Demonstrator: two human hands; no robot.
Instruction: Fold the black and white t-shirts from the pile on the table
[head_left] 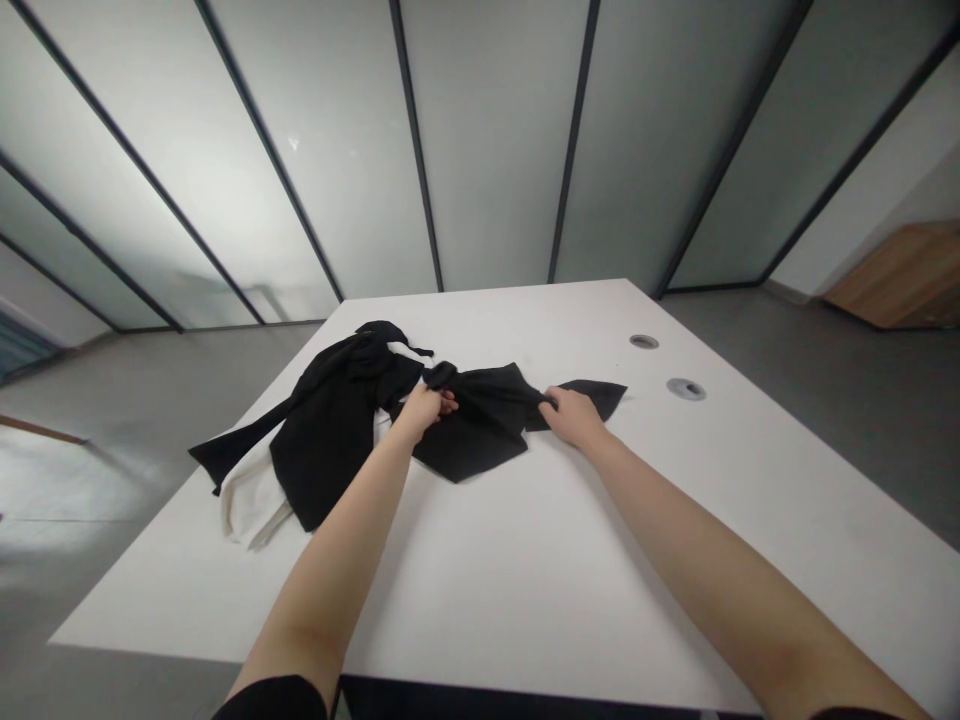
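Note:
A black cloth piece (pixel 487 420) with pointed, sash-like ends lies across the middle of the white table, twisted into a knot-like bunch at its left. My left hand (pixel 426 410) is closed on it just below that bunch, its fingertips partly hidden. To the right, my right hand (pixel 574 414) pinches a gathered part of the same cloth, and one pointed end sticks out beyond the fingers. Left of my left hand lies a crumpled black and white garment (pixel 330 440); whether it is joined to the cloth I cannot tell.
The white table (pixel 480 580) has two round grommets (pixel 686 389) near its right edge. Frosted glass panels with dark frames (pixel 495 140) stand behind it. A wooden piece of furniture (pixel 900 275) is on the far right, past the grey floor.

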